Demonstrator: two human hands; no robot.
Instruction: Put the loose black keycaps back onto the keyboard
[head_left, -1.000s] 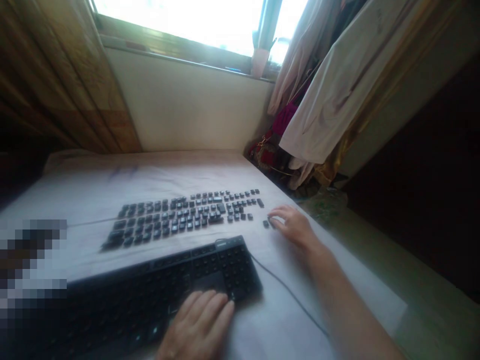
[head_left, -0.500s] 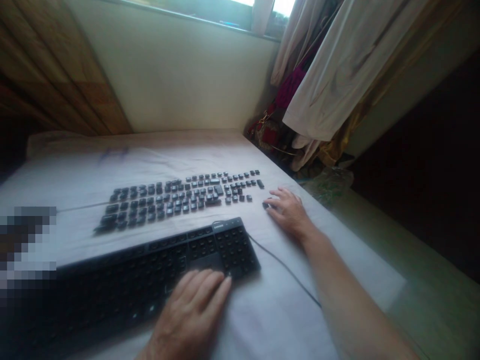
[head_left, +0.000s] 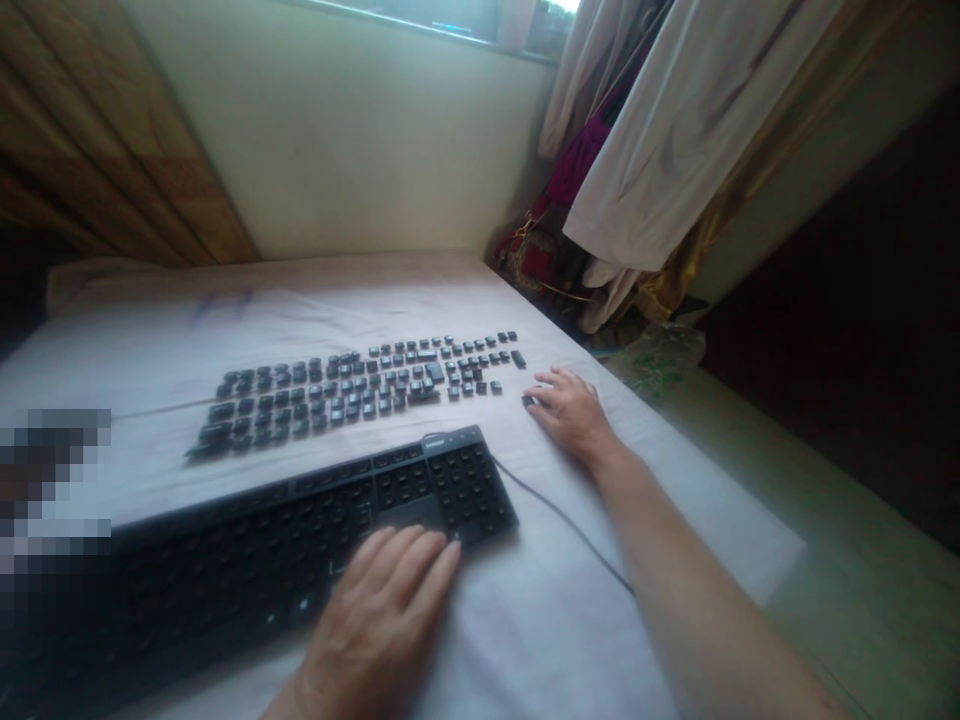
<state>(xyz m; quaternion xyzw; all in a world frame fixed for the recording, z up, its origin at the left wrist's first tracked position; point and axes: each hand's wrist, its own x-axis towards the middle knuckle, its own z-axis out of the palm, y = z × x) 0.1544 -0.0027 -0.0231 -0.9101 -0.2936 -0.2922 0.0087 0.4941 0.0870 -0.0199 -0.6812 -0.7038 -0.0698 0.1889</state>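
My left hand (head_left: pixel 382 600) lies palm down on the near edge of a black keyboard (head_left: pixel 405 485), its fingers stretched out and its thumb hidden. The keyboard's keycaps are off, leaving the bare key positions showing. To the right of the loose keycaps, my right hand (head_left: pixel 568 405) is low over the white sheet, with its fingertips closed on a small black keycap (head_left: pixel 528 399). Beyond the keyboard, loose black keycaps (head_left: pixel 337 410) lie in rows in roughly the keyboard's layout.
The white sheet (head_left: pixel 570 590) covers a flat surface whose right edge drops to the floor. A cable (head_left: pixel 562 515) runs from behind the keyboard toward my right forearm. Clothes (head_left: pixel 645 170) hang at the back right above a clear plastic bag (head_left: pixel 652 360). A curtain (head_left: pixel 127 150) hangs at left.
The view has shifted slightly, and everything sits a little higher in it. Both hands stay in nearly the same places, with the right fingers still at the keycap.
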